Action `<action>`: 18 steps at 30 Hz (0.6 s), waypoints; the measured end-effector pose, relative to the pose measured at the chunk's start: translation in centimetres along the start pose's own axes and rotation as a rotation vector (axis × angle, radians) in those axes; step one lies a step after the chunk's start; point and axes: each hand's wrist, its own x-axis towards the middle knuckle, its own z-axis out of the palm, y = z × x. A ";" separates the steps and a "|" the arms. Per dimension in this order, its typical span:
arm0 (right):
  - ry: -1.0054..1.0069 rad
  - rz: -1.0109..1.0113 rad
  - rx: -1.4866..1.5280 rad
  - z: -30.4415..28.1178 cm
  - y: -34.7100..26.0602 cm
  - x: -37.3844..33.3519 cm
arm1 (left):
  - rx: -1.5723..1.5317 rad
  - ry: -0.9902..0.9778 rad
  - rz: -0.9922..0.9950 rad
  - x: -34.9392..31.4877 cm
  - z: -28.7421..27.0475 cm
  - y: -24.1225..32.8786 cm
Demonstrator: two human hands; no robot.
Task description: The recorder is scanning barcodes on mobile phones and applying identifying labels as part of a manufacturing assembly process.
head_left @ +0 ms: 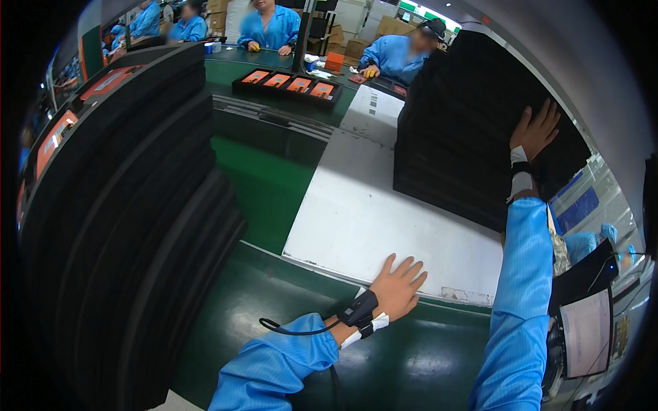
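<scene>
My left hand [399,286] is open, fingers spread, at the near edge of a white board [370,198] on the green bench. It holds nothing. My right hand [536,130] is open too, its palm and fingers laid against the right side of a tall stack of black foam trays [466,123]. That stack stands on the right part of the white board. On the left rises another tall stack of black foam trays [130,185], with orange-red flat pieces [56,140] in its top tray. Neither hand touches this left stack.
Across the bench lies a black tray [284,89] with several orange pieces, beside a dark rail [271,118]. Two people in blue [271,27] work on the far side, with more behind. An orange box [334,61] sits there. At right stands a monitor [586,332].
</scene>
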 end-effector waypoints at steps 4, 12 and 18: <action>0.002 -0.010 -0.007 0.1 -0.2 0.1 | 0.005 0.004 0.006 -0.1 -0.2 -0.2; -0.106 0.009 0.035 -2.3 0.5 0.8 | 0.022 -0.001 0.020 0.1 -0.1 0.0; -0.300 0.149 0.510 -11.2 -3.0 -6.1 | 0.042 -0.011 0.010 0.0 0.6 -0.4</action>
